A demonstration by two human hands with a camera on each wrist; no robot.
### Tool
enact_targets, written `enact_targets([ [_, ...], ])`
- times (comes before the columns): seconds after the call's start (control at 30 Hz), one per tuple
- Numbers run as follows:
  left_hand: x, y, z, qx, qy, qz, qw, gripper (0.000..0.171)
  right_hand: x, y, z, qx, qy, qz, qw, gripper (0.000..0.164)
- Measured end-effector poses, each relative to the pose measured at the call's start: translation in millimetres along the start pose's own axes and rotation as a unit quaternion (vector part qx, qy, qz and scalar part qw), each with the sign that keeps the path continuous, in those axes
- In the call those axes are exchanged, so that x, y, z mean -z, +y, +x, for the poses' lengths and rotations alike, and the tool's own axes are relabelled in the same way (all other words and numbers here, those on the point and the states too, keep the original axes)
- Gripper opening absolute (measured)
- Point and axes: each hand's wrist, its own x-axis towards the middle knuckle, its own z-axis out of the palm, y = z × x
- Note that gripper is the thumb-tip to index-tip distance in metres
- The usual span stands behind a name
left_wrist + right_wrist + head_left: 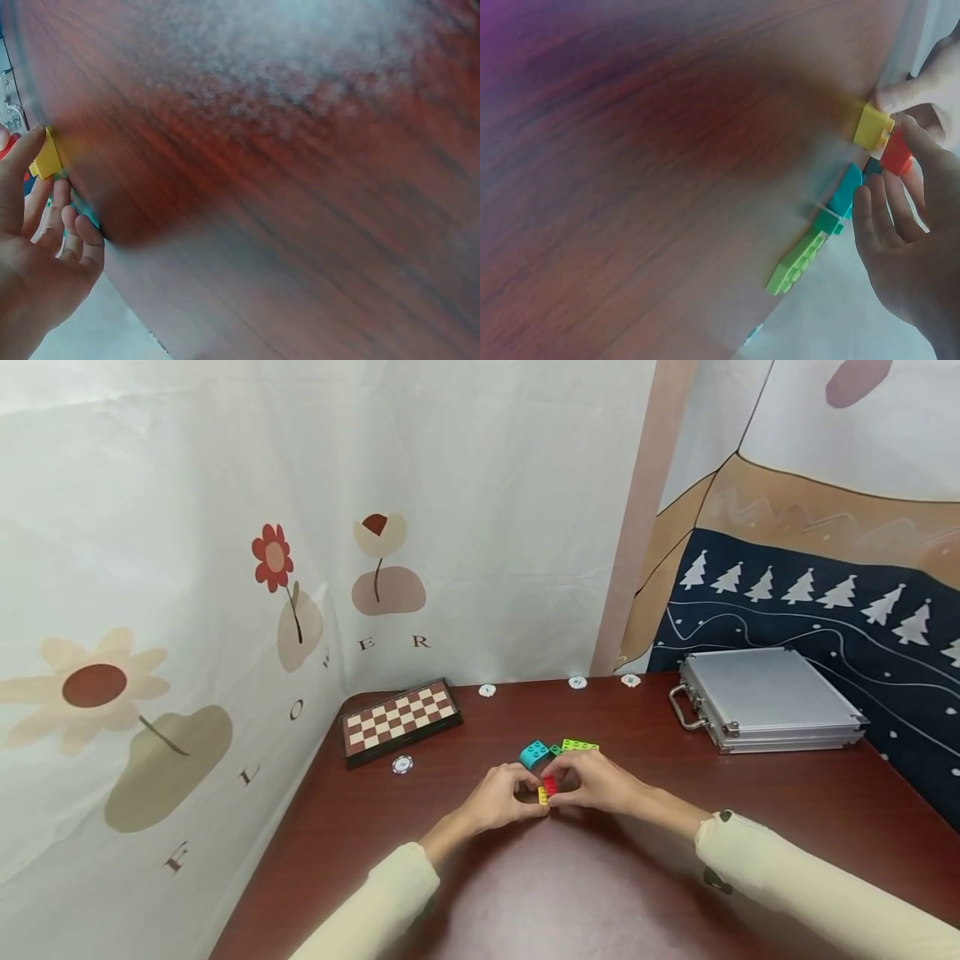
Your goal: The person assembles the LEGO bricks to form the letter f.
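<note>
My left hand (497, 797) pinches a yellow toy brick (871, 129) between thumb and fingers. Right beside it, my right hand (597, 783) pinches a red toy brick (897, 154) whose studs point away from the yellow one. The two bricks are side by side, close together, over the table's middle. Just beyond the fingers lie a teal curved brick (535, 753), a small dark green brick (556, 750) and a long lime green brick (581, 745). In the left wrist view the yellow brick shows at the thumb tip, with the red one mostly hidden behind fingers.
A checkered board (401, 720) in a dark frame stands at the back left, with a poker chip (402, 765) before it. Several more chips, one of them a white chip (577, 682), line the back edge. A silver case (772, 697) sits at the back right. Printed curtains (480, 527) border the table.
</note>
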Motion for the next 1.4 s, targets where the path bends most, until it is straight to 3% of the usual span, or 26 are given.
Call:
enact_targets([
  [0.5,-1.5,-1.5,3.1,0.008,0.005,-0.009,0.9999,0.023,-12,-2,2,-0.004,0.028,-0.007,1.000,0.033],
  [0.7,-1.2,-2.8,3.4,-0.004,0.007,-0.007,0.9999,0.023,-16,1,2,-0.008,0.041,0.009,0.999,0.034],
  [1.0,-1.0,-4.4,3.6,-0.011,0.004,0.006,0.9999,0.022,-19,7,3,-0.029,0.039,0.043,0.998,0.035],
  [1.4,-1.6,-5.2,3.2,-0.015,0.004,0.011,0.9998,0.025,-21,7,-3,-0.009,0.036,0.035,0.999,0.040],
])
